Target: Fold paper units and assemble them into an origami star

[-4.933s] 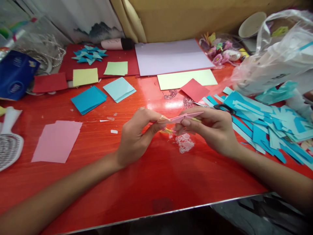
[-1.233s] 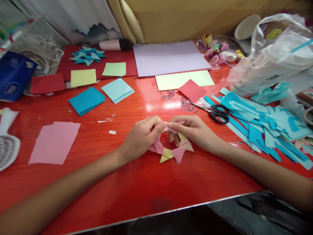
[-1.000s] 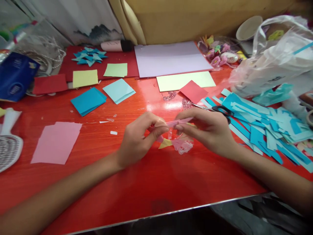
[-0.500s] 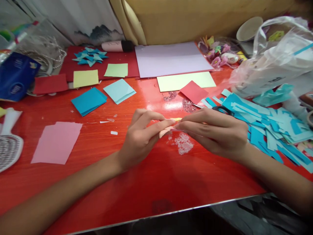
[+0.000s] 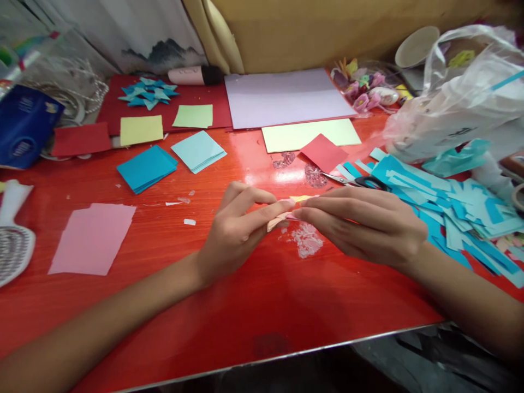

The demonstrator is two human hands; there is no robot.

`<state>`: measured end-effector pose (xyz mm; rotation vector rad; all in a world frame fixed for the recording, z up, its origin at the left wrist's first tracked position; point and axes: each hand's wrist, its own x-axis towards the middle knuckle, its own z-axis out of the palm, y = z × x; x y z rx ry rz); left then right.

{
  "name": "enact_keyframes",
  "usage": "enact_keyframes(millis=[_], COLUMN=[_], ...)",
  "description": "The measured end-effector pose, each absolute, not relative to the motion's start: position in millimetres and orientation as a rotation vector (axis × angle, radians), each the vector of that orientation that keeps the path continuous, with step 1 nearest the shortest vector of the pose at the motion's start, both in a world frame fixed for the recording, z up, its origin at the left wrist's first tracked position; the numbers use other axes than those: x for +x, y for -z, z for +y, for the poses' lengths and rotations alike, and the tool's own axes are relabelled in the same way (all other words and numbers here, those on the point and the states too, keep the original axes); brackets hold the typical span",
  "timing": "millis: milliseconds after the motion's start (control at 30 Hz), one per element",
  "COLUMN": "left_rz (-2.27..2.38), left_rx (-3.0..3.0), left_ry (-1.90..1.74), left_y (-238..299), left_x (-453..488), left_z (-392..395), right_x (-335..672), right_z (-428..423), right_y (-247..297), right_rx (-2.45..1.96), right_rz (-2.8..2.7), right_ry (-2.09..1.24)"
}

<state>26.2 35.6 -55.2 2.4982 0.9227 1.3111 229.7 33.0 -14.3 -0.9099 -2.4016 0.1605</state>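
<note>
Two-hand grip: left hand [image 5: 232, 233] and right hand [image 5: 370, 224] clamp folded paper [image 5: 277, 221] between them
Folded paper: now turned edge-on, seemingly for pressing

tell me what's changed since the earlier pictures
Since shortly before, the folded paper ring went from hanging open to mostly hidden; the right hand shifted rightward, covering more of the scissors. It and the left hand still hold the ring. The pink sheets stayed put.
</note>
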Motion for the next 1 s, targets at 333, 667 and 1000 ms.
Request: enact_keyframes(millis=[333,667,1000], left_rz=[0.889,0.824,1.008], left_rx=[2.529,2.515,2.098], left_ry=[-1.318,-1.288,-1.126], left_y=[56,55,48], left_x=[28,27,25], left_z=[36,34,33], right_x=[233,231,227], right_z=[32,29,37], right_y=[21,22,16], right_rx=[-0.812,-0.923,-1.163], right_rz=[-2.398,-2.338,-1.715], right_ry=[0.022,-0.312,-1.399])
